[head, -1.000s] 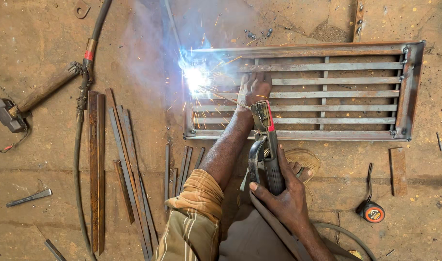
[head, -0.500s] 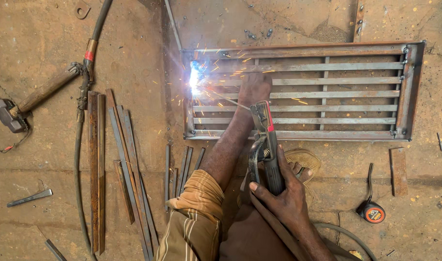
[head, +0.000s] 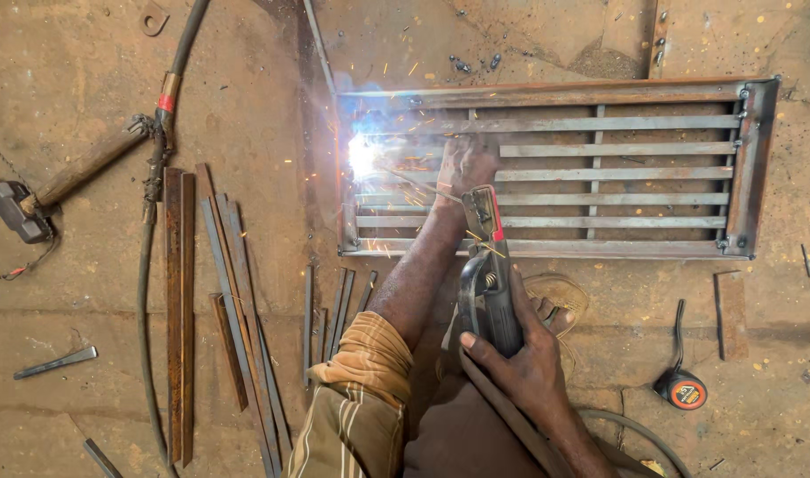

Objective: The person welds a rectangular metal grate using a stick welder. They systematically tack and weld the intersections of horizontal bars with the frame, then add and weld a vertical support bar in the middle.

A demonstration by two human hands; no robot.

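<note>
Since the earlier frames, the arc flare has been shifting a little along the left end of the metal grille (head: 555, 168), with smoke thinning, while both of our hands are staying almost where they were.

Head view, all placed from the grille: we are pressing our left hand (head: 462, 168) down on its slats, left of centre, fingers spread flat rather than closed around anything. Our right hand (head: 520, 363) is sitting just below the grille's lower rail, wrapped firmly around the electrode holder (head: 489, 283), whose clamp is gripping the welding rod (head: 414, 184). That rod is running up and to the left from the holder toward the bright arc (head: 362, 155) at the grille's left end, so the weld spot is lying up-left of our grip, and the left hand is the nearer one to it. The grille's long axis is running left to right.

Left of the grille, 1 bundle of flat steel strips (head: 179, 310) and a hammer (head: 42, 199) are lying on the floor; below its right corner, a tape measure (head: 686, 389).
</note>
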